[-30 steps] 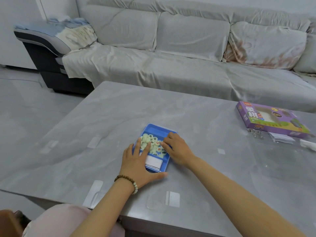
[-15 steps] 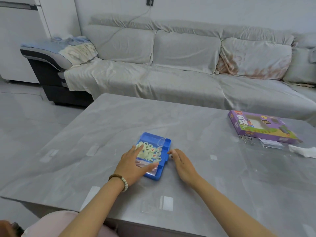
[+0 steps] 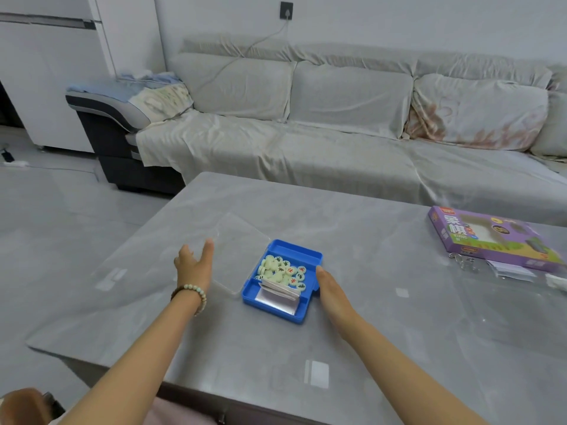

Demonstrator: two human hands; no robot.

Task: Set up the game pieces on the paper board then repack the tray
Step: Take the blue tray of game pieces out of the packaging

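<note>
So the blue tray (image 3: 270,311) is being kept mid-worktop (image 3: 368,317), with the pale round game pieces (image 3: 280,269) piled in its far compartment and a folded paper (image 3: 277,297) tucked in the near one. Its right side is being touched by the right hand (image 3: 329,286), fingers straight. The left hand (image 3: 194,266) is being held open, gripping nothing, just beside the clear lid (image 3: 242,250) lying left of the tray.

A: What flanks the blue tray (image 3: 277,312)?
B: Left, the clear lid (image 3: 242,259) lies flat just beside it, the left hand (image 3: 193,266) at the lid's left edge. Right, the right hand (image 3: 333,294) rests against the tray wall.
A: Open approaches?
B: 2: bare table (image 3: 245,357) near and far of the tray. The purple box (image 3: 491,237) sits well apart, far right.
</note>
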